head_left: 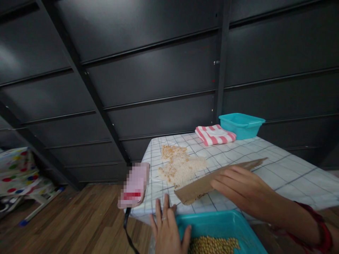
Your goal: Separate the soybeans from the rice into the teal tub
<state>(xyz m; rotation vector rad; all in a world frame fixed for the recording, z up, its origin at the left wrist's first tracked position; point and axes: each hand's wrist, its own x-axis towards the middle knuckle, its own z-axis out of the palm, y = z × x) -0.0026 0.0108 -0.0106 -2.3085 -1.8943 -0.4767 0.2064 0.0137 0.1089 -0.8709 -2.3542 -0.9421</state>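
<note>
My right hand (234, 187) grips a long flat strip of brown cardboard (196, 187), tilted over the checked tablecloth. Beyond the strip lies a spread pile of white rice (185, 171), with yellow split grains (171, 151) mixed in along its far and left side. At the table's front edge, my left hand (168, 225) has its fingers spread, its thumb over the rim of a turquoise basin (212, 216). Yellowish round beans (213, 245) cover the bottom of that basin, which is cut off by the lower frame edge.
A folded pink-and-white striped towel (215, 134) and a second turquoise basin (241, 125) stand at the table's back. A pink, blurred-out object (135, 185) with a black strap is at the left edge. Dark metal panels (164, 84) rise behind the table (286, 176).
</note>
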